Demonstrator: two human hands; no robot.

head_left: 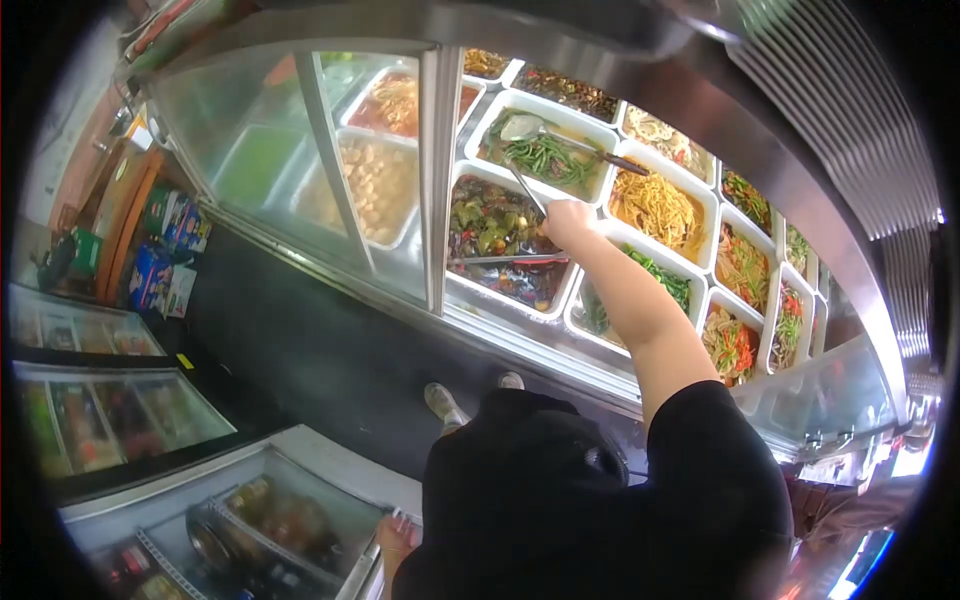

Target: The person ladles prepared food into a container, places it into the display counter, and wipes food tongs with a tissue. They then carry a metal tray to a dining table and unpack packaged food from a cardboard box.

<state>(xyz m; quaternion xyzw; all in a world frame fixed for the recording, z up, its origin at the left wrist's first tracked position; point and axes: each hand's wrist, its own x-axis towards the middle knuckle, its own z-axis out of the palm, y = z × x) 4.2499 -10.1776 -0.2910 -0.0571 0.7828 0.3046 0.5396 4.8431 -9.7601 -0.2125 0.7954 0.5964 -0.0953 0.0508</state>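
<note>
My right hand (568, 222) is closed around a slim metal utensil (528, 188). Its far end reaches over a white tray of long green vegetables in liquid (552, 158). A ladle (522, 127) with a dark handle lies across that same tray. Just below my hand is a tray of dark green pickled-looking food (492, 222), with another metal utensil (510, 260) lying over it. Shredded yellow food (655, 210) fills the tray to the right of my hand. Low in the view, my left hand (396, 537) is beside the freezer edge; its fingers are small and partly hidden.
Glass panels (385, 250) with metal frames cover the counter's left part. A curved metal rim (780, 150) arches over the trays. Behind me stands a glass-topped freezer (330, 450) with jars; display cases (110, 415) and colourful packages (160, 275) are at left.
</note>
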